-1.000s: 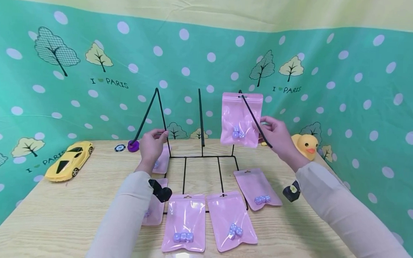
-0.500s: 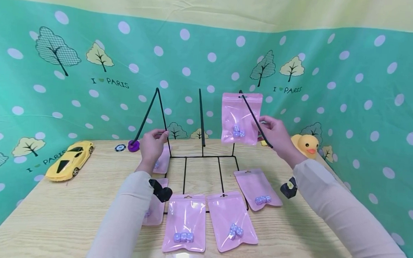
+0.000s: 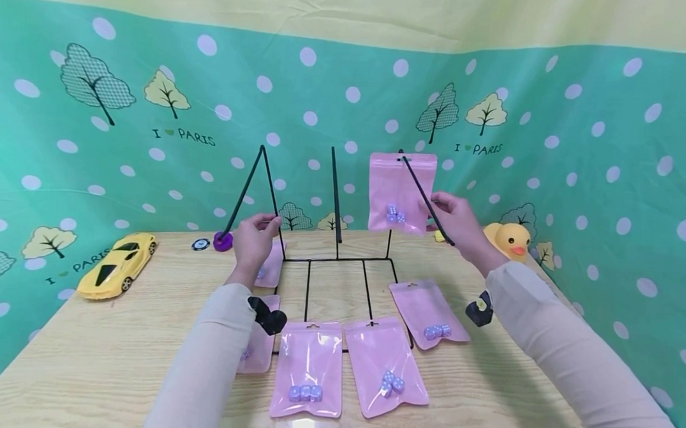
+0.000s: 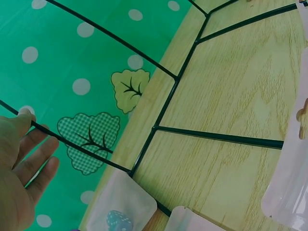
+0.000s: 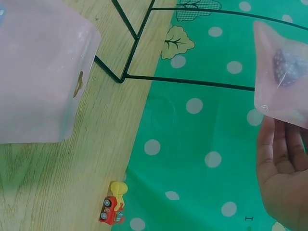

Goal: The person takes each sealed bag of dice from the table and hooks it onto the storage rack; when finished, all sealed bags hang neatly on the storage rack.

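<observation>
My left hand (image 3: pixel 254 243) pinches the left upright of a black wire display rack (image 3: pixel 336 260), thumb and fingers about the thin rod in the left wrist view. By the rack's right prong, a pink zip bag (image 3: pixel 383 187) with several purple dice hangs, its top hole at the prong's back end. The right hand (image 3: pixel 456 220) holds this bag by its right edge; in the right wrist view the fingers (image 5: pixel 281 144) meet the bag's lower side and part of the hand is cut off. The middle and left prongs hold no bags.
On the table lie more pink dice bags: two at front (image 3: pixel 307 366) (image 3: pixel 379 362), one at right (image 3: pixel 428 307), and others partly hidden by the left arm. A yellow toy car (image 3: pixel 118 267), purple ring (image 3: pixel 223 242) and poker chip (image 3: pixel 200 245) lie left; a rubber duck (image 3: pixel 507 240) sits right.
The hanging bag's lower edge has risen slightly as the right hand shifts a little. The left hand stays on the rack's upright.
</observation>
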Demonstrator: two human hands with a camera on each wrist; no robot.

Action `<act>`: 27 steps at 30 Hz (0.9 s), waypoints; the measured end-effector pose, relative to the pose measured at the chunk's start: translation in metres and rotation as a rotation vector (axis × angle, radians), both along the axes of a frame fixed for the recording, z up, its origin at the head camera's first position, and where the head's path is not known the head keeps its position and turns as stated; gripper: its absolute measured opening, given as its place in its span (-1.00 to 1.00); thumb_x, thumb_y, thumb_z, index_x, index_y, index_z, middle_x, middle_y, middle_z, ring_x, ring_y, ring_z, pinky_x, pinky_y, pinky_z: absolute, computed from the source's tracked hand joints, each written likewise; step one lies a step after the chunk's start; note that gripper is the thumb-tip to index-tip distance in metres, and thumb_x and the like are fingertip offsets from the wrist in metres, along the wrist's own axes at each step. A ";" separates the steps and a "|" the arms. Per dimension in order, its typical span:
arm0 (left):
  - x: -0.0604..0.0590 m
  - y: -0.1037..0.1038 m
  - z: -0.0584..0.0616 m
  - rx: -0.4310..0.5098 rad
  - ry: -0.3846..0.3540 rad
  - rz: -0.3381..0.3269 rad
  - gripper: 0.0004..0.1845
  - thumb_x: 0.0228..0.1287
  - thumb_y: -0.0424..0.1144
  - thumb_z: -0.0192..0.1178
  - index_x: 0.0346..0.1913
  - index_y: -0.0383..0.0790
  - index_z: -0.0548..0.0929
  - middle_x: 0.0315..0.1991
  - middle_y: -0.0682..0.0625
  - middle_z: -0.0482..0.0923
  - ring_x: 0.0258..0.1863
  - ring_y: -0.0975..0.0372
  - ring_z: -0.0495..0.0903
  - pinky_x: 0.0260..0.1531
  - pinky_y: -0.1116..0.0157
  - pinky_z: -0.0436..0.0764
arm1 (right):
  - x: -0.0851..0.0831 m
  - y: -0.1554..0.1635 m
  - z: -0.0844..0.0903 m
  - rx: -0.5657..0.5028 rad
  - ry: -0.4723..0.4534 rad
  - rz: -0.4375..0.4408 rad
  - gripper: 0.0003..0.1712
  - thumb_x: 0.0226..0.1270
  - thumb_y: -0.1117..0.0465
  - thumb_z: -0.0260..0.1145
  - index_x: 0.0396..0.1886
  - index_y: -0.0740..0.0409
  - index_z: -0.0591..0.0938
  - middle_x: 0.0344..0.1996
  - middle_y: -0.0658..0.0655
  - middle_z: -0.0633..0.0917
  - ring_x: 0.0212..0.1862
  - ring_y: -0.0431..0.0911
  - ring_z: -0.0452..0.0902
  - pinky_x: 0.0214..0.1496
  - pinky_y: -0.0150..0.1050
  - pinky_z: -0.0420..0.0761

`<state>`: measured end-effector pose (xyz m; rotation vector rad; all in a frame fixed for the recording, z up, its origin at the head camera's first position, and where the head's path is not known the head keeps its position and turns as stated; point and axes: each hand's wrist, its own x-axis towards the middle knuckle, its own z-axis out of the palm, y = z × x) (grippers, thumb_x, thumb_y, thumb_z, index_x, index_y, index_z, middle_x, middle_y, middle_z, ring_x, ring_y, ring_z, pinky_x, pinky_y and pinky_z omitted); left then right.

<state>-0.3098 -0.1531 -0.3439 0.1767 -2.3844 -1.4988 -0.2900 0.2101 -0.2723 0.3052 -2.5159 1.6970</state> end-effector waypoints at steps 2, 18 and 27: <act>0.000 0.000 0.000 0.002 0.002 -0.001 -0.65 0.54 -0.14 0.17 0.17 -0.31 0.67 0.04 -0.27 0.70 0.01 -0.05 0.70 0.09 0.04 0.57 | 0.000 0.002 0.000 0.005 -0.010 0.002 -0.50 0.63 0.09 0.14 0.26 0.43 0.47 0.13 0.41 0.59 0.01 -0.04 0.58 0.00 -0.27 0.69; 0.000 0.000 0.002 0.009 -0.019 0.005 -0.64 0.55 -0.12 0.15 0.20 -0.29 0.65 0.07 -0.24 0.69 0.04 -0.04 0.68 0.12 0.04 0.56 | 0.004 0.027 -0.008 0.218 -0.119 -0.064 -0.58 0.61 0.15 0.17 0.27 0.32 0.49 0.15 0.32 0.57 0.11 0.09 0.50 0.11 -0.12 0.59; 0.000 0.001 0.001 0.002 -0.018 0.004 -0.63 0.55 -0.11 0.16 0.19 -0.29 0.66 0.06 -0.24 0.69 0.03 -0.04 0.68 0.11 0.05 0.56 | 0.010 0.049 -0.041 0.314 -0.138 0.061 -0.48 0.45 0.08 0.38 0.22 0.33 0.55 0.05 0.28 0.64 0.07 0.08 0.55 0.04 -0.20 0.61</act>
